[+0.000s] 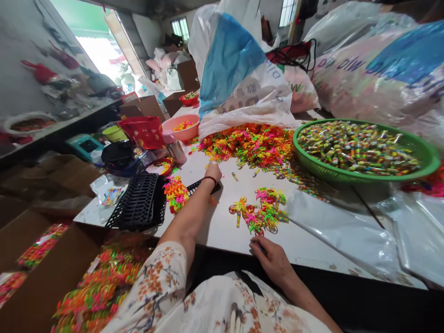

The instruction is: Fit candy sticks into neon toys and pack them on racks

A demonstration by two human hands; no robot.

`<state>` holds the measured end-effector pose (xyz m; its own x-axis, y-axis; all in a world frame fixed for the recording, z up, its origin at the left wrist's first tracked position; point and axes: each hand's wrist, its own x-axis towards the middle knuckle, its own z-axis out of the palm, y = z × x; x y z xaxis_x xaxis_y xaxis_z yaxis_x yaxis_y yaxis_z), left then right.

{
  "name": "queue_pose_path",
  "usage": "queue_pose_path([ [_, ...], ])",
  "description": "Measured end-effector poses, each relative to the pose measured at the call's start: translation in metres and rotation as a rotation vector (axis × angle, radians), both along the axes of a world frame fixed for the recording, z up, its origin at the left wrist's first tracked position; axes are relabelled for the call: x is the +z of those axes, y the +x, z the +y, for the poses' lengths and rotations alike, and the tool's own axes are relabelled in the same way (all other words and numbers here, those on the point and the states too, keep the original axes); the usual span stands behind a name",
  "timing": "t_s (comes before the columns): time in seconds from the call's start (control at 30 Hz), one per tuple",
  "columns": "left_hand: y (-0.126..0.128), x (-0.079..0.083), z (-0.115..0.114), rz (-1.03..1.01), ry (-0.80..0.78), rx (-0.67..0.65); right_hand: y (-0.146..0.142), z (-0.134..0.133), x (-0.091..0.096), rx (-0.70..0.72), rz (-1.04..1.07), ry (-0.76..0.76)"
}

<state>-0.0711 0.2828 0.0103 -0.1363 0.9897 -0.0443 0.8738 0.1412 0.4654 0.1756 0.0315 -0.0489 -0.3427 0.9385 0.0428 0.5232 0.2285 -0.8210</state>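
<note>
My left hand [213, 171] reaches forward over the white table, beside the near edge of a pile of small bright plastic pieces [248, 143]. Its fingers look curled down, and what they hold, if anything, is hidden. A black perforated tray [197, 186] lies partly under that wrist. Close to the table's front edge, my right hand [272, 260] is closed, with a dark bluish bit showing at its fingers that I cannot make out. Just beyond it lies a smaller cluster of yellow, green and pink pieces [270, 208], with a small striped tube [238, 219] at its left.
A green basket [364, 177] full of small striped tubes stands at the right. Clear plastic bags [340, 226] lie in front of it. Black perforated baskets [135, 201] are stacked at the left beside bright pieces [176, 194]. A big white-and-blue sack [236, 60] stands behind the pile.
</note>
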Motion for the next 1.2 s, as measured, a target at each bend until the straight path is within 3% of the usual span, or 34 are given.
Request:
queue_pose_path([
  [0.17,-0.008,-0.006,0.017,-0.113,-0.123,0.033,0.001,0.000,-0.004,-0.019,0.040,0.003],
  [0.37,-0.003,-0.004,0.007,-0.418,-0.035,0.174,0.000,0.001,-0.002,-0.026,0.077,-0.012],
  [0.5,0.006,0.000,-0.027,-0.774,-0.001,0.243,0.000,0.001,0.001,-0.037,0.097,-0.024],
  [0.73,0.003,0.001,-0.122,-1.294,-0.104,0.276,0.003,0.001,0.003,-0.013,0.133,-0.119],
  [0.9,0.000,0.005,-0.173,-1.699,-0.183,0.420,-0.011,0.009,0.025,0.011,0.177,-0.139],
  [1.07,0.005,0.006,-0.203,-1.783,-0.199,0.409,-0.044,0.025,0.054,0.022,0.239,-0.025],
  [1.2,0.009,0.006,-0.218,-1.808,-0.188,0.427,-0.067,0.033,0.058,-0.034,0.300,0.015],
])
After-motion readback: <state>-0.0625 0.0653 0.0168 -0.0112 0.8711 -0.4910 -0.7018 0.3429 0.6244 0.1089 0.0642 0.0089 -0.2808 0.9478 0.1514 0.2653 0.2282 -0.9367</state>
